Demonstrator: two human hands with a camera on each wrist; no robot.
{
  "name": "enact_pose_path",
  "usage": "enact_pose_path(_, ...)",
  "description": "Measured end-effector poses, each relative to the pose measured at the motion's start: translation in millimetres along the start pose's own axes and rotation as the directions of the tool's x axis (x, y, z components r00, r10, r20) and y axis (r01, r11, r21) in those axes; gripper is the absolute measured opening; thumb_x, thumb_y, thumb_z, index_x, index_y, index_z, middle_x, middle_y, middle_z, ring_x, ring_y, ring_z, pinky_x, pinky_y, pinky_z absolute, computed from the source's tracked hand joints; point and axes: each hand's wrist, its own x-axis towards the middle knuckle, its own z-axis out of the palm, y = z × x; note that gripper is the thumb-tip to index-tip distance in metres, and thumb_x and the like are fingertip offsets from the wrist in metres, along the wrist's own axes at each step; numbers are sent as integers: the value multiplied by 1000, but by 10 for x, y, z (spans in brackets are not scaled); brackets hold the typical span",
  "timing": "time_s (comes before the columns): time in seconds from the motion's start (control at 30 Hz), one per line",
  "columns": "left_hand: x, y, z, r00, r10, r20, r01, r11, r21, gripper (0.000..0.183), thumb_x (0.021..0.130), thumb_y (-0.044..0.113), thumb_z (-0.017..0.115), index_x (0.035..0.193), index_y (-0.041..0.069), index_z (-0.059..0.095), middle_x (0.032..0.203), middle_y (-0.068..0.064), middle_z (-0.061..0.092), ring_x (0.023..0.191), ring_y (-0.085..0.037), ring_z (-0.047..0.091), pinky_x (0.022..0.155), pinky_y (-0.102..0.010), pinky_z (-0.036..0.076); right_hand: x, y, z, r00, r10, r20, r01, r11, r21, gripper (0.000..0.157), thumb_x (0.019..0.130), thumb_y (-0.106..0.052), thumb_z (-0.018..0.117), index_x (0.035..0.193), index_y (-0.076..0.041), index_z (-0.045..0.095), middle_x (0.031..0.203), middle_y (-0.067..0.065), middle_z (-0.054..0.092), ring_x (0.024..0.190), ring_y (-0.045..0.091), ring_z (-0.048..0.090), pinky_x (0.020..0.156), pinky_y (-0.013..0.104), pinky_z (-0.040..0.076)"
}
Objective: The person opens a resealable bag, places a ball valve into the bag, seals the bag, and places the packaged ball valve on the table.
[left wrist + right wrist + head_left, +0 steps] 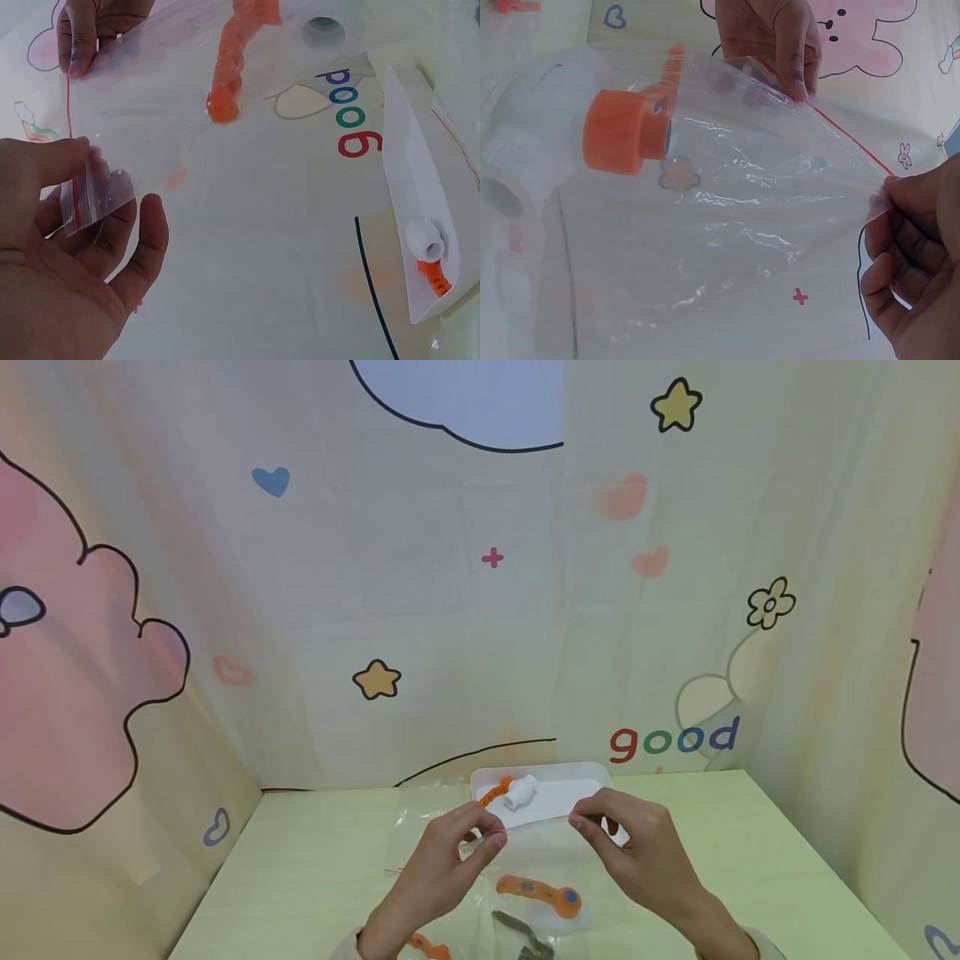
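A clear zip bag with a red seal line is stretched between my two hands. My left hand pinches one end of its top edge between thumb and fingers. At the other end, my right hand pinches the edge the same way. The bag's body hangs below the seal. Inside it shows a white plastic pipe fitting with an orange lever handle; a blue spot marks the handle in the head view. The seal looks pressed flat between the hands.
Behind the hands stands a white tray holding a white fitting with an orange handle. On the pale green table lie a dark grey piece and another orange part near the front. A printed curtain encloses the table.
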Motion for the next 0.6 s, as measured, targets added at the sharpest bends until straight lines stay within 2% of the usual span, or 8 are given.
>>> enact_pose_path(0.17, -29, -34, -20, 1000, -21, 10, 21, 1000, 1, 7, 97, 26, 62, 92, 22, 63, 81, 13, 58, 75, 1, 52, 67, -19, 47, -6, 33, -23, 998, -53, -42, 54, 998, 13, 14, 84, -7, 75, 86, -19, 68, 75, -13, 62, 66, -3, 49, 60, 9, 38)
enact_pose_path(0.27, -30, -51, -24, 1000, 8, -7, -8, 1000, 9, 6, 97, 23, 62, 91, 21, 62, 80, 13, 57, 74, 0, 52, 66, -18, 47, -9, 47, -29, 997, -64, -49, 65, 998, 22, 5, 90, -17, 71, 87, -19, 68, 75, -14, 61, 67, -4, 48, 60, 8, 38)
enact_pose_path(0.33, -29, -52, -25, 999, 32, -22, -32, 999, 16, 6, 96, 21, 63, 91, 21, 62, 79, 12, 57, 74, -1, 52, 66, -18, 46, -14, 51, -28, 997, -59, -46, 60, 998, 19, 5, 92, -20, 70, 87, -20, 68, 75, -14, 61, 67, -5, 48, 60, 7, 38)
enact_pose_path(0.43, -30, -49, -26, 998, 50, -34, -49, 999, 19, 6, 96, 20, 63, 91, 20, 62, 79, 11, 56, 74, -2, 52, 68, -19, 47, -22, 55, -28, 999, -35, -31, 36, 999, 21, 6, 89, -15, 72, 87, -20, 68, 75, -14, 62, 67, -6, 49, 60, 8, 38)
enact_pose_path(0.53, -40, -57, -30, 1000, 9, -15, -9, 1000, -7, 6, 97, 23, 62, 92, 18, 62, 80, 10, 58, 75, -1, 54, 70, -20, 51, -25, 61, -32, 999, -25, -27, 25, 1000, 11, 15, 84, -6, 75, 86, -20, 68, 75, -14, 62, 67, -4, 49, 60, 9, 39)
enact_pose_path(0.6, -51, -71, -33, 1000, -27, 9, 27, 999, -28, 7, 97, 24, 62, 93, 18, 63, 83, 9, 61, 77, -1, 55, 71, -21, 53, -21, 63, -39, 999, -28, -32, 29, 1000, 10, 13, 85, -8, 74, 87, -19, 68, 75, -14, 62, 67, -5, 49, 60, 9, 39)
